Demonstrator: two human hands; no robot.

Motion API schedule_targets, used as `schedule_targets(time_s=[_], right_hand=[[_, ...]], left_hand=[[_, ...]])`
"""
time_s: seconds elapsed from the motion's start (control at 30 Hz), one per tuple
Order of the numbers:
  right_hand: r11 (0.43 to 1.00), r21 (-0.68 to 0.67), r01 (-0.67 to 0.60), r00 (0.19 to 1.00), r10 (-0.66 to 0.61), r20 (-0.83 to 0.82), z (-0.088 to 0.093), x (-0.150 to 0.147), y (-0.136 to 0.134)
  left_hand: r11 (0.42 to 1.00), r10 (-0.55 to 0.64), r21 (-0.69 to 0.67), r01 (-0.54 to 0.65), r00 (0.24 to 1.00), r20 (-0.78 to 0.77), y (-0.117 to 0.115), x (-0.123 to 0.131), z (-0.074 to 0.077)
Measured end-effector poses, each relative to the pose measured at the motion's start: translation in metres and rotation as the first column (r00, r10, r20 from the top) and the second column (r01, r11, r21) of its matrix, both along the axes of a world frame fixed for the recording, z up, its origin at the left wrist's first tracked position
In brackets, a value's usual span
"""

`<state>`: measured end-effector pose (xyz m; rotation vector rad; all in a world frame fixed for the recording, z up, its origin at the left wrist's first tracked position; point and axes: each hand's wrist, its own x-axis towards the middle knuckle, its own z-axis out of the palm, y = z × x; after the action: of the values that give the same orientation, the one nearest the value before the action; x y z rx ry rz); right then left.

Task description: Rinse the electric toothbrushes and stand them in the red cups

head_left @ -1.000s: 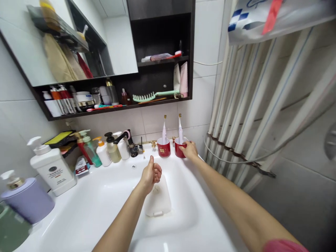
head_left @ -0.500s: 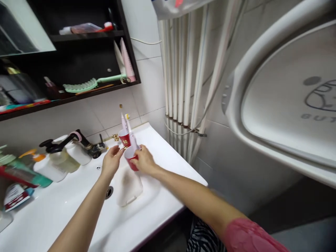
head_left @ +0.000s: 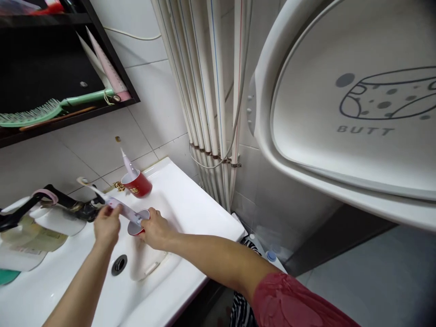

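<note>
My left hand (head_left: 108, 225) is closed on the handle of a white and lilac electric toothbrush (head_left: 124, 210), which is tilted with its bristle head up to the left. The toothbrush's lower end is at the mouth of a red cup (head_left: 135, 228). My right hand (head_left: 157, 230) grips that cup by its right side, above the sink. Behind it, a second red cup (head_left: 141, 185) with gold lettering stands on the sink's back ledge, holding a lilac electric toothbrush (head_left: 128, 164).
A black faucet (head_left: 73, 206) and several pump bottles (head_left: 44, 231) line the back left of the white sink (head_left: 190, 213). A pale soap-dish-like tray (head_left: 145, 261) lies near the drain (head_left: 119, 265). Vertical pipes (head_left: 204, 91) and a hanging white basin (head_left: 306, 136) are at right.
My left hand has gone from near the cup to gripping the toothbrush, which has tipped over to the left. My right hand still holds the cup. The view has swung right.
</note>
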<state>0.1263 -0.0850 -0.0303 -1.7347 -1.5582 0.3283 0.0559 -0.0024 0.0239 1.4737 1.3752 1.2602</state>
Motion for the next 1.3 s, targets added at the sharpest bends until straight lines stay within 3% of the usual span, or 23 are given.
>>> schedule_targets(time_s=[0.13,0.23,0.3,0.4,0.5,0.6,0.77,0.83,0.9,0.97,1.03,1.2,1.27,1.3], right_hand=[[1.0,0.011,-0.02,0.998,0.02,-0.066,-0.006,0.0,0.003],[0.999,0.044,-0.019,0.989,0.025,-0.148,-0.007,0.0,0.001],[0.997,0.082,-0.006,0.975,0.024,-0.221,-0.003,0.002,-0.002],[0.99,0.14,0.012,0.931,0.04,-0.362,0.009,0.006,-0.003],[0.983,0.179,-0.047,0.842,0.136,-0.521,0.024,0.005,0.005],[0.965,0.174,-0.198,0.703,0.263,-0.661,0.035,-0.003,0.015],[0.934,0.16,-0.319,0.471,0.303,-0.829,0.04,-0.018,0.021],[0.932,0.168,-0.321,0.403,0.295,-0.866,0.042,-0.019,0.019],[0.933,0.187,-0.307,0.28,0.276,-0.919,0.048,-0.018,0.016],[0.938,0.199,-0.285,0.128,0.244,-0.961,0.053,-0.017,0.014],[0.945,0.198,-0.262,0.028,0.213,-0.977,0.057,-0.017,0.013],[0.961,0.218,-0.169,0.0,0.222,-0.975,0.052,-0.022,0.014],[0.963,0.225,-0.147,-0.009,0.226,-0.974,0.049,-0.023,0.015],[0.963,0.224,-0.148,-0.021,0.224,-0.974,0.048,-0.023,0.015]], left_hand=[[0.992,0.003,0.113,-0.059,0.898,0.44,-0.014,-0.015,0.039],[0.999,-0.035,0.053,0.004,0.794,0.607,-0.03,-0.031,0.049],[0.989,0.042,-0.134,0.057,0.769,0.638,-0.044,-0.039,0.042],[0.929,-0.03,-0.256,0.267,0.744,0.668,-0.063,-0.046,0.015],[0.827,-0.202,-0.231,0.513,0.654,0.729,-0.071,-0.047,-0.014],[0.788,-0.265,-0.19,0.586,0.601,0.754,-0.07,-0.045,-0.031],[0.718,-0.291,-0.175,0.673,0.52,0.803,-0.069,-0.049,-0.035],[0.627,-0.305,-0.204,0.752,0.477,0.824,-0.07,-0.051,-0.034],[0.513,-0.33,-0.232,0.826,0.44,0.835,-0.071,-0.051,-0.035],[0.47,-0.349,-0.246,0.848,0.434,0.831,-0.073,-0.049,-0.037],[0.515,-0.358,-0.244,0.821,0.465,0.81,-0.075,-0.046,-0.039],[0.694,-0.434,-0.193,0.694,0.617,0.657,-0.079,-0.042,-0.04],[0.709,-0.442,-0.196,0.678,0.642,0.626,-0.079,-0.043,-0.038],[0.682,-0.434,-0.219,0.697,0.628,0.646,-0.079,-0.043,-0.037]])
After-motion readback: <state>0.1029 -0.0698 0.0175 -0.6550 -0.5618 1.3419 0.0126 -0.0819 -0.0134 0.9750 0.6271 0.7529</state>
